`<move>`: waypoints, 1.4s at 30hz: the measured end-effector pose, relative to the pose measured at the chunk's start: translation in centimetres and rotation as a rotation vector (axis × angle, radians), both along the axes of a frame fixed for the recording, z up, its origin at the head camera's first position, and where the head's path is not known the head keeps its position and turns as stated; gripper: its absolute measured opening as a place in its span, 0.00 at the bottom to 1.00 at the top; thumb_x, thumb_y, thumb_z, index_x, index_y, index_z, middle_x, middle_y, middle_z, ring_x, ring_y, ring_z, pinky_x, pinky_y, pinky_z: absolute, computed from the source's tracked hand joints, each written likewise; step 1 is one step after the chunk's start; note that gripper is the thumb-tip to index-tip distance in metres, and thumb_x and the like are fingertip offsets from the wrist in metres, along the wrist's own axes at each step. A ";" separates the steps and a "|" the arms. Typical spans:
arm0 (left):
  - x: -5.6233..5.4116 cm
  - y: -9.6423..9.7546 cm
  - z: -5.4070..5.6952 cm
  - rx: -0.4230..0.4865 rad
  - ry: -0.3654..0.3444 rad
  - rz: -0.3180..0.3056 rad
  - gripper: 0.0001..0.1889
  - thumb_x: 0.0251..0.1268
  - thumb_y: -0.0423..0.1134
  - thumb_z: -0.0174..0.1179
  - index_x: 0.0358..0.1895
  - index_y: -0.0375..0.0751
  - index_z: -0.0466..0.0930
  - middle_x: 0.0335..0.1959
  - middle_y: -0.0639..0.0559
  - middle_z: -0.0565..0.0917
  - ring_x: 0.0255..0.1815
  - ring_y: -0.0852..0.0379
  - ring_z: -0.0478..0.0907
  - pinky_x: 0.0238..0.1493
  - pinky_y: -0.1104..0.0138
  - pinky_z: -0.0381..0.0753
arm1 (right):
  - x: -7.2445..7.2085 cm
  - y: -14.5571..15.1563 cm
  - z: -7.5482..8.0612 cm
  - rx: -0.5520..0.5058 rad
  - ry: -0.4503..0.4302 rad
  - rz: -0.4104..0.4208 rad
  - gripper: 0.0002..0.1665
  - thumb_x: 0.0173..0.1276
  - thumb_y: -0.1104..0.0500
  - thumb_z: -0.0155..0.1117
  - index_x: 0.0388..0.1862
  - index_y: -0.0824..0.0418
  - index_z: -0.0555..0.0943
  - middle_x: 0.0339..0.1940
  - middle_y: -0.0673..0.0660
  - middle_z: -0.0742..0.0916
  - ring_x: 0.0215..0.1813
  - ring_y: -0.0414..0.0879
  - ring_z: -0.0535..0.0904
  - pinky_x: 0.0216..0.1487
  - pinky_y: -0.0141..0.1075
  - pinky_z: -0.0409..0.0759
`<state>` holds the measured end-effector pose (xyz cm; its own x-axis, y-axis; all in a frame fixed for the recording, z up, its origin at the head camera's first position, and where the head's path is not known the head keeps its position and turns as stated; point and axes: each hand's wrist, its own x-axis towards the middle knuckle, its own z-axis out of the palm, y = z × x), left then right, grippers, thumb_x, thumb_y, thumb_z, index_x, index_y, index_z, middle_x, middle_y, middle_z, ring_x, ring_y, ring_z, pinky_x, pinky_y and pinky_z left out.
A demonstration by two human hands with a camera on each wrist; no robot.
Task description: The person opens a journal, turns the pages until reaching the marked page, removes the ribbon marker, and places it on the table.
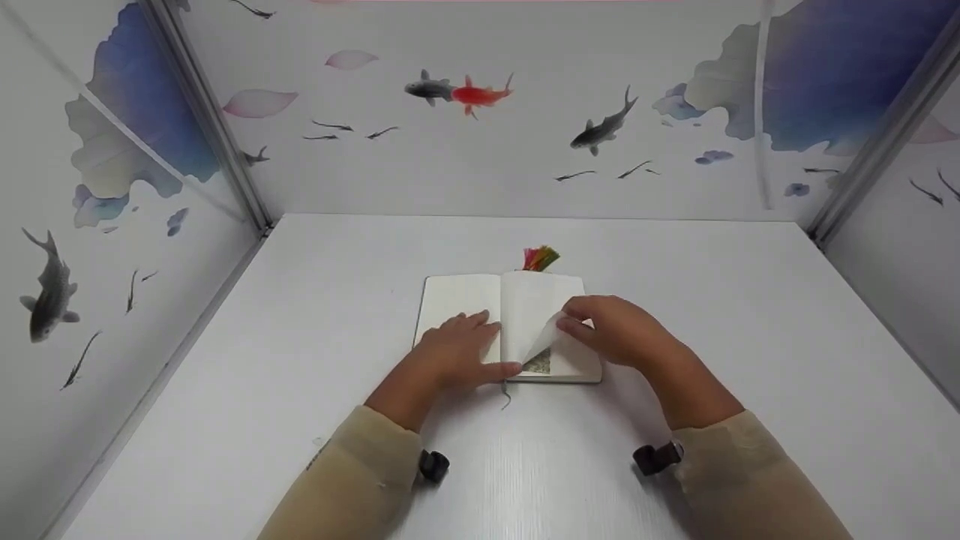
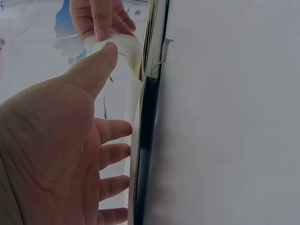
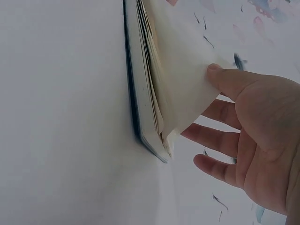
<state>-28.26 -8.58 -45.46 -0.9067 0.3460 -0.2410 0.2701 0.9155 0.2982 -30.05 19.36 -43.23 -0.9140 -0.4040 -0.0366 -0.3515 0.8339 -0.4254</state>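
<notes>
An open notebook [image 1: 457,294] with blank cream pages lies on the white table. My left hand [image 1: 459,349] rests spread on its left page, the thumb reaching across the lower end of the spine. With thumb and fingers, my right hand [image 1: 619,330] pinches a lifted right-hand page [image 3: 187,70] near its outer edge. Beneath that raised leaf, part of a dark, patterned picture [image 1: 538,363] shows. In the left wrist view, the notebook's dark cover [image 2: 148,117] is seen edge-on, with the left fingertips on the page.
A tassel of red, orange and green threads [image 1: 541,258] sticks out beyond the notebook's top edge. A thin ribbon end [image 1: 506,396] hangs from the bottom of the spine. White panels [image 1: 480,172] printed with fish and leaves enclose the table [image 1: 300,300] at the back and sides.
</notes>
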 end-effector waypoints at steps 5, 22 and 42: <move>0.0 0.2 -0.2 -0.016 0.004 -0.023 0.53 0.64 0.83 0.54 0.87 0.60 0.58 0.91 0.54 0.54 0.92 0.42 0.48 0.87 0.38 0.54 | 0.5 -0.7 0.6 -0.010 0.056 -0.021 0.21 0.83 0.44 0.61 0.65 0.51 0.85 0.64 0.54 0.90 0.71 0.57 0.84 0.73 0.60 0.79; 0.2 0.4 0.1 0.015 0.048 -0.024 0.49 0.67 0.79 0.56 0.86 0.57 0.61 0.89 0.52 0.59 0.90 0.40 0.53 0.84 0.36 0.60 | 1.3 -1.8 1.3 -0.154 0.535 0.214 0.07 0.79 0.54 0.68 0.50 0.52 0.89 0.62 0.50 0.91 0.67 0.50 0.87 0.69 0.55 0.83; -0.5 0.6 0.1 0.221 0.168 0.152 0.62 0.64 0.69 0.69 0.90 0.60 0.34 0.86 0.49 0.64 0.81 0.44 0.72 0.78 0.42 0.74 | 1.6 -2.0 0.8 -0.160 0.450 0.138 0.34 0.77 0.51 0.71 0.79 0.45 0.75 0.85 0.48 0.73 0.83 0.52 0.72 0.79 0.53 0.76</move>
<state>-28.73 -7.98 -45.36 -0.9728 0.2312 -0.0170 0.1981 0.8670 0.4573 -28.46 17.39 -42.42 -0.7625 -0.4906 0.4218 -0.6323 0.7033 -0.3250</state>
